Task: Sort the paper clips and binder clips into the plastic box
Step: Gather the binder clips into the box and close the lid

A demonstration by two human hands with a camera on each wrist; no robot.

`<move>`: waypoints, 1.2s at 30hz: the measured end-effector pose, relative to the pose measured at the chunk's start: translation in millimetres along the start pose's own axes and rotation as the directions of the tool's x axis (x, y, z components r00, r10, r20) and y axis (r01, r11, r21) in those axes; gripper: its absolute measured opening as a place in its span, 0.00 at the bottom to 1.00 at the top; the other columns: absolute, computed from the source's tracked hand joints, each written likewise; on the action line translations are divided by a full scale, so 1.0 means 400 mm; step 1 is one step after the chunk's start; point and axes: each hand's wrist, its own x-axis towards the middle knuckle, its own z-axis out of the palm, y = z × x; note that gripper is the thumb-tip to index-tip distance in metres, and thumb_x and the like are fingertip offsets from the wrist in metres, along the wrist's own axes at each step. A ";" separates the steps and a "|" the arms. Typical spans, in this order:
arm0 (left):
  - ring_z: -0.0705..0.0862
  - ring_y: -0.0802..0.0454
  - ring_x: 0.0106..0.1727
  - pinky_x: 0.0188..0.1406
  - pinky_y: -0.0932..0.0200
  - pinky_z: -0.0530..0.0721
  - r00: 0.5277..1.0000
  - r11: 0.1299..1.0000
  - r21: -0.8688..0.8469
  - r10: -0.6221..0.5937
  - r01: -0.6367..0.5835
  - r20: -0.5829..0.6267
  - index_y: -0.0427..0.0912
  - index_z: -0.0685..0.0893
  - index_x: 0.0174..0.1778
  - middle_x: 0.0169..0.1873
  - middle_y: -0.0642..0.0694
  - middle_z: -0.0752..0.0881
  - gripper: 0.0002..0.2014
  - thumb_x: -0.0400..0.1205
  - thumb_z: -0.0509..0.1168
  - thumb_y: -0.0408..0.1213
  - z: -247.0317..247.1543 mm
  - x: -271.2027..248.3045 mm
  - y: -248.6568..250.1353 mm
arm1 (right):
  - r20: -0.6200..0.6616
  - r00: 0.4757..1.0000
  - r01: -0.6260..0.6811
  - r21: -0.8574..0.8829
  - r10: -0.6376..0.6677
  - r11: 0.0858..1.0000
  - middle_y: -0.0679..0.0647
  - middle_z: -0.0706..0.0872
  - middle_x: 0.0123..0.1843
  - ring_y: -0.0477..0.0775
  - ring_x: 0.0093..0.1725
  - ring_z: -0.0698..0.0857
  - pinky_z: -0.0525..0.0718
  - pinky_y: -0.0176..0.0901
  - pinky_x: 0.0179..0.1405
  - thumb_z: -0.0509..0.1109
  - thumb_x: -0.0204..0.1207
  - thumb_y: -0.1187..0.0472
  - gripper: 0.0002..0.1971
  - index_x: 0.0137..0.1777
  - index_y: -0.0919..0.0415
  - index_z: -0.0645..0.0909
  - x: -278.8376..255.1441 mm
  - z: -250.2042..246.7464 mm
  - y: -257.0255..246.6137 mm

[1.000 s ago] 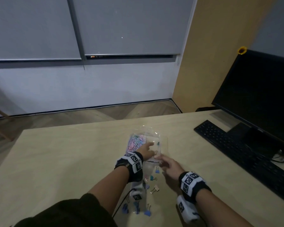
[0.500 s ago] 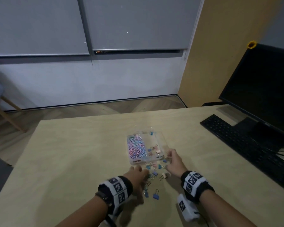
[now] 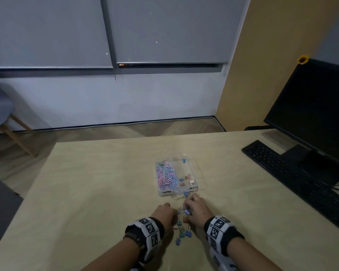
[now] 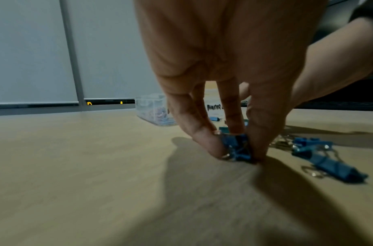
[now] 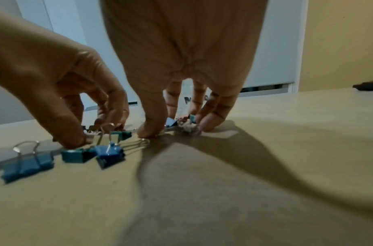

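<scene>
A clear plastic box [image 3: 201, 174] lies mid-table, with pastel paper clips [image 3: 165, 177] in its left compartment and a few binder clips [image 3: 187, 179] in its right one. Several loose binder clips [image 3: 184, 231] lie between my hands, just in front of the box. My left hand [image 4: 238, 154] pinches a blue binder clip [image 4: 237, 148] that sits on the table. Thumb and fingers of my right hand [image 5: 177, 129] close round a small bunch of binder clips [image 5: 186, 124], still on the table. In the head view both hands [image 3: 164, 213] [image 3: 196, 208] hide what they hold.
A black keyboard [image 3: 294, 178] and a monitor [image 3: 317, 112] stand at the table's right. More blue and teal binder clips [image 5: 76, 154] lie beside my left thumb. A chair [image 3: 0, 112] stands on the floor at the far left. The table's far edge is beyond the box.
My left hand has drawn back from the box to the loose binder clips and pinched one. My right hand has come off the box's near edge onto the clips.
</scene>
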 end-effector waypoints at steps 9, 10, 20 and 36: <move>0.84 0.45 0.55 0.50 0.59 0.81 0.996 0.981 -0.172 -0.090 0.092 0.016 0.48 0.80 0.42 0.47 0.47 0.81 0.12 0.68 0.72 0.31 -0.006 0.015 0.011 | 0.031 0.997 -0.077 0.215 0.072 0.974 0.47 0.75 0.42 0.45 0.41 0.75 0.70 0.26 0.33 0.76 0.65 0.70 0.20 0.30 0.49 0.68 -0.004 -0.024 0.030; 0.85 0.46 0.54 0.49 0.60 0.82 0.995 0.978 -0.188 -0.093 0.095 0.020 0.47 0.81 0.45 0.46 0.49 0.80 0.13 0.67 0.73 0.32 -0.009 0.018 0.011 | 0.036 0.995 -0.096 0.246 0.090 0.964 0.47 0.77 0.42 0.44 0.41 0.77 0.72 0.26 0.32 0.75 0.65 0.73 0.20 0.30 0.50 0.68 -0.004 -0.026 0.035; 0.83 0.56 0.39 0.36 0.70 0.84 0.997 0.880 -0.472 -0.068 0.049 -0.024 0.41 0.86 0.46 0.45 0.46 0.86 0.07 0.73 0.73 0.32 -0.098 0.074 0.053 | -0.020 0.989 -0.133 0.360 0.150 0.923 0.48 0.79 0.31 0.47 0.36 0.80 0.81 0.33 0.35 0.69 0.65 0.79 0.19 0.27 0.53 0.73 -0.021 -0.018 0.061; 0.75 0.45 0.68 0.65 0.59 0.72 0.938 0.941 -0.294 0.063 -0.170 -0.340 0.39 0.79 0.64 0.66 0.41 0.77 0.14 0.83 0.60 0.33 -0.154 0.132 0.079 | -0.126 0.958 -0.159 0.519 0.259 0.840 0.62 0.73 0.51 0.47 0.33 0.77 0.81 0.29 0.24 0.61 0.72 0.78 0.06 0.45 0.71 0.76 -0.028 -0.006 0.112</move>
